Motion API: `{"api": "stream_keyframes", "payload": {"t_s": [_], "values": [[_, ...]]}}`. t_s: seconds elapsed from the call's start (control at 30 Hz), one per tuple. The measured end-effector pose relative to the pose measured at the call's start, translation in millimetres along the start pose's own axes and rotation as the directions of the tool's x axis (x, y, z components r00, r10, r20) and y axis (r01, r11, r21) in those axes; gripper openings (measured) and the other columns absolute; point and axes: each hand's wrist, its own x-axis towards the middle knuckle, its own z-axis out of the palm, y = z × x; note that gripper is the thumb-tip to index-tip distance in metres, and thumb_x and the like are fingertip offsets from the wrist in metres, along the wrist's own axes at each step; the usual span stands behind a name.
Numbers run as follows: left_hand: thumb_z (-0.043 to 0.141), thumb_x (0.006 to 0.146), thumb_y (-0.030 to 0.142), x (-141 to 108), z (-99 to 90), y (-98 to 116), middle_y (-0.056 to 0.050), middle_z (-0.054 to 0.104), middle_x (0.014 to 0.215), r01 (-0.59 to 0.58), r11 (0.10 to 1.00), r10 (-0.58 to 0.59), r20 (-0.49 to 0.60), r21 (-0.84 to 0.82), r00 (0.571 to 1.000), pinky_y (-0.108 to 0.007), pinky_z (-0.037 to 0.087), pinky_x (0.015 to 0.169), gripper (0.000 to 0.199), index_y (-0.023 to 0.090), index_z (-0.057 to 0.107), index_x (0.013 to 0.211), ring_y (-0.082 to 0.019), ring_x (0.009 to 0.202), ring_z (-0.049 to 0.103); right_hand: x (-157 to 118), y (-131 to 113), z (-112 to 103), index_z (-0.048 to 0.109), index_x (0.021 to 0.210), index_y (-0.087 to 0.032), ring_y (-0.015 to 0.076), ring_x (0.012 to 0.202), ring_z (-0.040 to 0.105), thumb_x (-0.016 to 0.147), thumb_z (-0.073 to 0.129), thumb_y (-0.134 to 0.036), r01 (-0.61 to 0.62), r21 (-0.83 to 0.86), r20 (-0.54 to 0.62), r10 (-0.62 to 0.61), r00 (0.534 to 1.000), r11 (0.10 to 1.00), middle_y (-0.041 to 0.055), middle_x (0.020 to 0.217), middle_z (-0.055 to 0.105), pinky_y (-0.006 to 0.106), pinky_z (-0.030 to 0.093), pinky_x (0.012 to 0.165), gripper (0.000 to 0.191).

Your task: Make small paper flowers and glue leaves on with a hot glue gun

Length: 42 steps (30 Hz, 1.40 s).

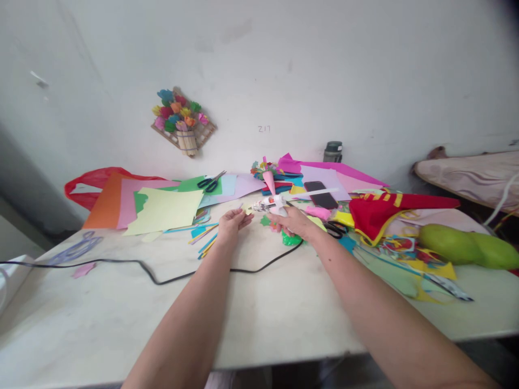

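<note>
In the middle of the table, my right hand (288, 220) is closed round a white glue gun (275, 205), whose nozzle points left. A long white glue stick (316, 192) sticks out of its back, and a black cord (259, 270) runs from it to the left. Just left of the nozzle, my left hand (234, 221) pinches a small pale yellow paper piece (248, 212) at the fingertips. Narrow blue and yellow paper strips (206, 240) lie beside my left hand. A shiny green item (291, 239) sits under my right hand.
Coloured sheets (166, 210) and scissors (211, 182) lie at the back left. A phone (320, 194), a red cloth (377, 213), paper scraps and a green fruit-like object (454, 244) are on the right. A bottle (333, 152) stands by the wall.
</note>
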Motion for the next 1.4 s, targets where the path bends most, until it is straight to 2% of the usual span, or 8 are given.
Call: {"api": "stream_keyframes", "payload": {"t_s": [0.47,0.93,1.17,1.4], "values": [[0.068,0.062,0.018,-0.3,0.9,-0.3,-0.004,0.063,0.064,0.001,1.0,-0.001,0.024,0.014,1.0,-0.034,0.05,0.073,0.024,0.012,0.05,0.076,-0.019,0.069,0.065,-0.3,-2.1,1.0,0.054,0.075,-0.014,0.004,0.031,0.039,0.07,0.056,-0.048,-0.009,-0.031,-0.032,0.008,0.999,0.999,-0.0012,0.05,0.054,0.015,0.029,0.027,0.035],[0.069,0.061,0.018,-0.6,0.8,0.9,-0.004,0.063,0.064,0.0,1.0,-0.001,-0.008,-0.011,1.0,-0.035,0.05,0.075,0.024,0.012,0.05,0.075,-0.019,0.069,0.065,-3.7,-7.8,0.5,0.054,0.074,-0.015,0.0046,0.032,0.04,0.068,0.058,-0.047,-0.024,-0.035,-0.037,0.023,0.999,0.999,-0.0022,0.048,0.051,0.015,0.029,0.027,0.033],[0.068,0.062,0.018,0.1,0.5,-0.1,-0.004,0.063,0.064,0.007,1.0,-0.007,0.01,0.003,1.0,-0.035,0.05,0.074,0.023,0.011,0.051,0.075,-0.019,0.069,0.065,-3.1,-8.3,2.3,0.053,0.071,-0.015,0.0041,0.031,0.04,0.068,0.058,-0.048,-0.019,-0.038,-0.052,0.017,0.998,0.999,-0.0026,0.048,0.05,0.015,0.029,0.027,0.033],[0.069,0.06,0.019,-0.5,0.5,0.4,-0.005,0.063,0.065,0.01,1.0,-0.01,-0.003,0.002,1.0,-0.035,0.05,0.074,0.024,0.011,0.051,0.075,-0.019,0.069,0.065,-3.4,-10.2,0.8,0.054,0.075,-0.015,0.0045,0.032,0.04,0.069,0.058,-0.046,-0.025,-0.06,-0.064,0.021,0.998,0.998,-0.0026,0.048,0.051,0.015,0.03,0.027,0.032]]}}
